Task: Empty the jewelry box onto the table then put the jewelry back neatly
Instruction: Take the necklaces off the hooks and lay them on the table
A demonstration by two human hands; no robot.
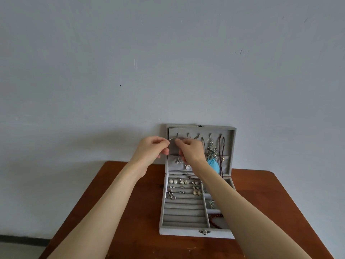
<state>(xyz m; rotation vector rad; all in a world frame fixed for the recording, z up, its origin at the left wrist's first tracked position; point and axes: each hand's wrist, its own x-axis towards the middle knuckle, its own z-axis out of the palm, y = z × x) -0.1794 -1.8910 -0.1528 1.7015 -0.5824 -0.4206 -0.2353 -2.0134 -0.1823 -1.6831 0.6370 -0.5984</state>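
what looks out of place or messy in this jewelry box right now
Mostly tidy. One oddity: a chain dangles from the hands down over the lid pocket into the ring rows of the jewelry box, not hung on a hook. Nothing looks spilled or damaged.

Plain pale grey-blue wall fills most of the view, w/ faint scuffs, scratches & one small dark speck left of centre. Reddish-brown wooden table pushed up against it, rounded far corners. Bottom left: strip of light floor w/ dark baseboard along the wall foot. Soft, even light; faint shadow on wall.
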